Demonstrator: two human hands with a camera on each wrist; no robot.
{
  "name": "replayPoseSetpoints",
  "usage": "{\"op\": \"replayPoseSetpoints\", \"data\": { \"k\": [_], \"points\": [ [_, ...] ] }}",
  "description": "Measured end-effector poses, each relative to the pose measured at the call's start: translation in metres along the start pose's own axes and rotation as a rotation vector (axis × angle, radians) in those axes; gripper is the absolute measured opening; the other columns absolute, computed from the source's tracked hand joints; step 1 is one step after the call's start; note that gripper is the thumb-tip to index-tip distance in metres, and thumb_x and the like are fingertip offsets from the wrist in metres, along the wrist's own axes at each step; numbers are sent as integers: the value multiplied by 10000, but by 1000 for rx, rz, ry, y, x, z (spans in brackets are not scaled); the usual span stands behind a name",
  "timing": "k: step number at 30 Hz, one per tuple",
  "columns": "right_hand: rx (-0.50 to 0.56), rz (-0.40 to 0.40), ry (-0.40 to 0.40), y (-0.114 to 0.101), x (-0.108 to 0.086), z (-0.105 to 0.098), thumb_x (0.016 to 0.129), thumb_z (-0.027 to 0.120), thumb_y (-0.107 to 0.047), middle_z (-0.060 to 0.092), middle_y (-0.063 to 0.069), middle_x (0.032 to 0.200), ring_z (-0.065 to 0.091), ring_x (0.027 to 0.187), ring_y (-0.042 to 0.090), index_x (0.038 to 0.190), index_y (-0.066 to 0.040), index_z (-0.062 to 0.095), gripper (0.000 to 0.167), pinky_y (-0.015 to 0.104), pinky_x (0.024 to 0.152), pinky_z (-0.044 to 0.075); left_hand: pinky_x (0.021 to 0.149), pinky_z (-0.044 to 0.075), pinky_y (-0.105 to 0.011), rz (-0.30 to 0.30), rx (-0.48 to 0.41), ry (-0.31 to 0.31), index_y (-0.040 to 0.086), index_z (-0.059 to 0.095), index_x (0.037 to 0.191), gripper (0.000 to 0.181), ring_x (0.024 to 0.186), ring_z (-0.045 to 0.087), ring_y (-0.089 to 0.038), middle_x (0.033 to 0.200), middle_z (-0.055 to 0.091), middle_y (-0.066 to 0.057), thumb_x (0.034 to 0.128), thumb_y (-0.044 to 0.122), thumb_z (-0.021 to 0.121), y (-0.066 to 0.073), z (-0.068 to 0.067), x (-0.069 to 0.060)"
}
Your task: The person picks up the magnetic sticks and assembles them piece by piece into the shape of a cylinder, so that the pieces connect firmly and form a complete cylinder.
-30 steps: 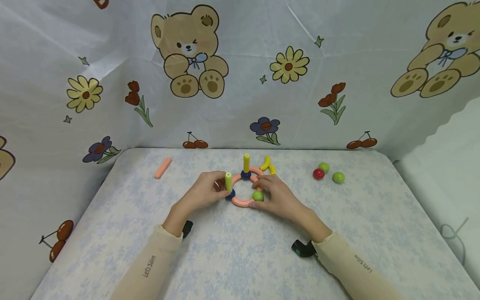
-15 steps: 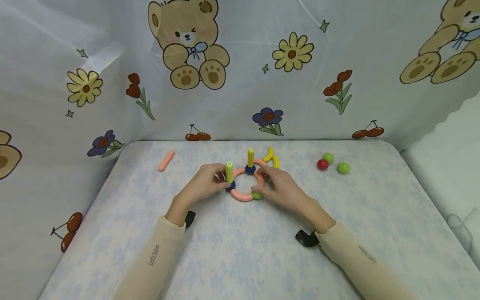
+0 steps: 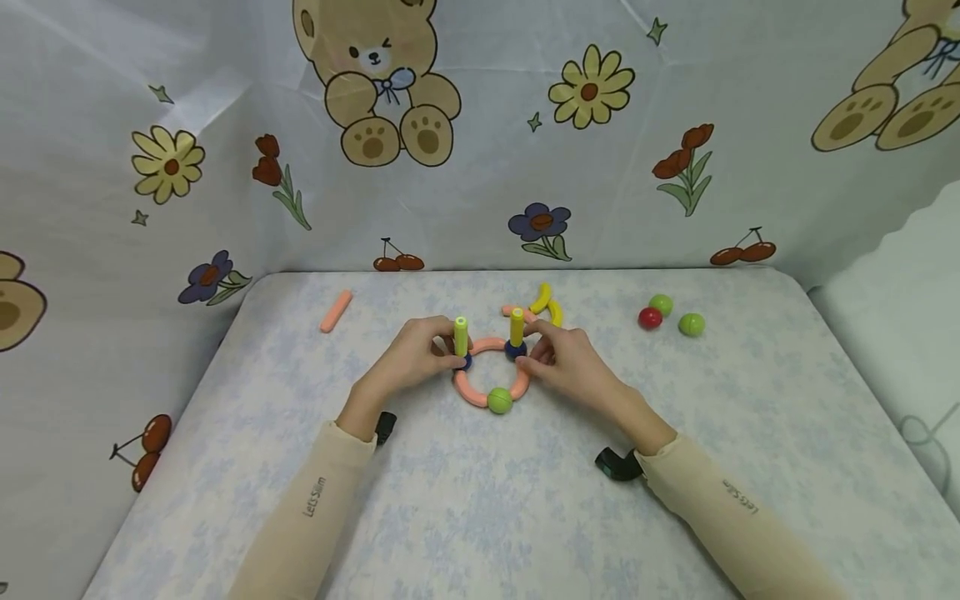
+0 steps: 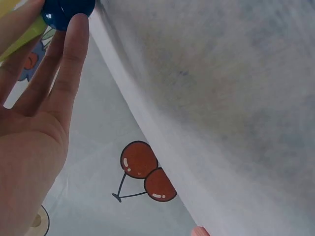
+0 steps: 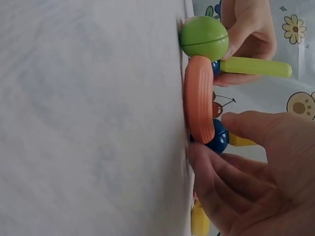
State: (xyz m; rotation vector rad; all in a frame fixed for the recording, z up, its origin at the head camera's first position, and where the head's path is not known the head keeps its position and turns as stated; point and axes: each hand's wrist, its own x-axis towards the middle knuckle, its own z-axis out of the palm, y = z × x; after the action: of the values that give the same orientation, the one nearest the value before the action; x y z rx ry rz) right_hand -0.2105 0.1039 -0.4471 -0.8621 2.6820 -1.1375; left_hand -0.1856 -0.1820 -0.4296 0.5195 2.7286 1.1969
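Note:
On the table, several pink curved rods (image 3: 469,393) and balls form a ring. A green ball (image 3: 499,401) sits at its front. At the ring's left, a yellow-green rod (image 3: 461,335) rises from one blue ball (image 4: 69,12), which my left hand (image 3: 414,354) pinches. At the right, a yellow rod (image 3: 517,327) stands upright on another blue ball (image 5: 220,137). My right hand (image 3: 576,363) has thumb and fingers around this ball, beside the end of a pink curved rod (image 5: 199,98). In the left wrist view, only part of the blue ball and rod shows.
Behind the ring lies a loose pink curved rod (image 3: 519,312), with two yellow curved pieces (image 3: 542,297) close by. A pink straight rod (image 3: 336,312) lies at back left. Two green balls (image 3: 692,324) and a red ball (image 3: 650,317) rest at back right.
The ring has turned clockwise: the green ball came to the front and the yellow rod to the right. My right hand went from near the green ball to the yellow rod's blue ball.

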Motion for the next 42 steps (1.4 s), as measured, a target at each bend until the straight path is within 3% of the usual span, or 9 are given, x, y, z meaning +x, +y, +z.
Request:
{"op": "replayPoseSetpoints", "data": {
  "k": [5, 10, 17, 25, 31, 35, 39, 42],
  "points": [
    [26, -51, 28, 3, 1, -1, 924, 825, -129, 738, 120, 1195, 724, 974, 257, 1332, -57, 655, 448, 378, 792, 615, 814, 598, -336, -8, -15, 4, 116, 782, 1072, 183, 946, 726, -199, 1056, 758, 8, 902, 101, 846, 0, 0, 1],
    [67, -78, 11, 7, 1, 1, 932, 809, -85, 753, 126, 1150, 733, 1075, 276, 1299, -68, 678, 390, 397, 870, 624, 850, 607, -346, -45, -41, 5, 106, 780, 1096, 184, 1003, 748, -219, 1077, 764, -17, 919, 92, 826, 2, 2, 1],
    [78, -92, 16, 9, 1, 3, 940, 806, -98, 772, 81, 1097, 740, 1036, 232, 1189, -91, 721, 263, 370, 862, 625, 854, 597, -353, -48, 25, -7, 115, 753, 1091, 174, 1032, 731, -220, 1087, 758, -15, 930, 84, 812, 6, 5, -2],
    [87, -57, 5, 9, 0, 3, 934, 814, -115, 765, 59, 1088, 732, 1052, 217, 1197, -91, 714, 283, 328, 858, 622, 842, 591, -352, -103, 13, -41, 120, 730, 1116, 244, 996, 730, -181, 1061, 742, -3, 904, 131, 850, 7, 7, -2],
    [167, -73, -80, 10, 4, 1, 931, 826, -153, 749, 15, 1199, 698, 1126, 198, 1239, -136, 711, 329, 367, 926, 602, 832, 594, -353, -148, -1, -36, 148, 722, 1124, 299, 958, 726, -145, 1059, 736, 4, 871, 148, 882, 4, 5, -1],
    [199, -87, -156, 12, 3, -1, 906, 857, -202, 727, -49, 1305, 653, 1134, 163, 1145, -171, 715, 280, 403, 924, 568, 863, 605, -369, -133, -11, -4, 127, 724, 1111, 271, 1001, 740, -198, 1086, 743, -33, 881, 99, 865, 4, 6, -1],
    [219, -58, -191, 13, 1, -1, 873, 890, -222, 735, -76, 1289, 633, 1141, 152, 1087, -175, 735, 268, 431, 926, 527, 913, 605, -348, -93, -37, 18, 89, 718, 1169, 276, 1094, 735, -232, 1148, 736, -63, 915, 46, 817, 3, 10, 1],
    [227, -34, -194, 14, 0, 1, 856, 907, -249, 750, -88, 1243, 631, 1097, 169, 1138, -203, 767, 318, 435, 919, 509, 928, 601, -318, -71, -49, 26, 83, 712, 1219, 307, 1125, 727, -222, 1177, 729, -65, 933, -2, 780, 1, 11, 1]
  ]
}}
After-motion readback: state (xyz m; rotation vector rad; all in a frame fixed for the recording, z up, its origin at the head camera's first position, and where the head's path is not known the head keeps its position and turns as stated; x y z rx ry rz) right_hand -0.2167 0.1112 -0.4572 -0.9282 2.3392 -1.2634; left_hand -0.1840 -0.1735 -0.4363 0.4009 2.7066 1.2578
